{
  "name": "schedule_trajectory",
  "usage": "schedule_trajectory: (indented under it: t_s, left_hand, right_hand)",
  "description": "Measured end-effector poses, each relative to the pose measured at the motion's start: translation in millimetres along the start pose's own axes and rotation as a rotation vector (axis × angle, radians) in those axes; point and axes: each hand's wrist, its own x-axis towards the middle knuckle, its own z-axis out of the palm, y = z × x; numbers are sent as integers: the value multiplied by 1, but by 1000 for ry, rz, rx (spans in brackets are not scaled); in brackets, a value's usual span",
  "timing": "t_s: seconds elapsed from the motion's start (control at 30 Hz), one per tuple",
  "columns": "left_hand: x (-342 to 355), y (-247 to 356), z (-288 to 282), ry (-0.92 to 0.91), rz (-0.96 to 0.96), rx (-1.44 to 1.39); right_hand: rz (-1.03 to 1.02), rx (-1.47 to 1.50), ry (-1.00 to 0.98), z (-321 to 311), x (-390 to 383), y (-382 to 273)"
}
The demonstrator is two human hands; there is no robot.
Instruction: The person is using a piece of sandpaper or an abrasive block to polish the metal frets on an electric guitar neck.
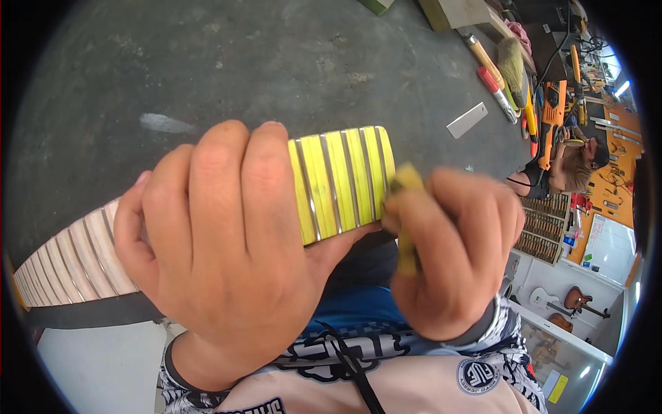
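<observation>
A guitar neck [76, 259] lies across in front of me, pale between its metal frets on the left. Its right end carries bright yellow strips [349, 176] between the frets. My left hand [227, 228] is closed over the middle of the neck, fingers across the top and the thumb beneath near the yellow end. My right hand [455, 241], blurred by motion, pinches a crumpled yellow piece [408, 178], perhaps tape, right beside the neck's right end. Whether that piece touches the neck I cannot tell.
The dark worktop [276, 69] spreads beyond the neck. At its right lie a metal plate [467, 121], a red-handled marker-like tool [496, 93] and a brush [511, 63]. Farther right, another person [578, 164] stands near tool racks; guitars [546, 300] hang below.
</observation>
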Motion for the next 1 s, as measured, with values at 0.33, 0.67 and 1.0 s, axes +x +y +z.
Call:
schedule_trajectory:
  t_s: [0.33,0.67,1.0]
  left_hand:
    - [2,0,-1,9,-9,-7]
    - [5,4,0,22,-23,-18]
    - [4,5,5,28,-31,5]
  right_hand:
    - [17,-31,-46,-8,-2,-4]
    - [67,-40,-92,-12,-4,-4]
    - [-8,-7,-96,-8,8,1]
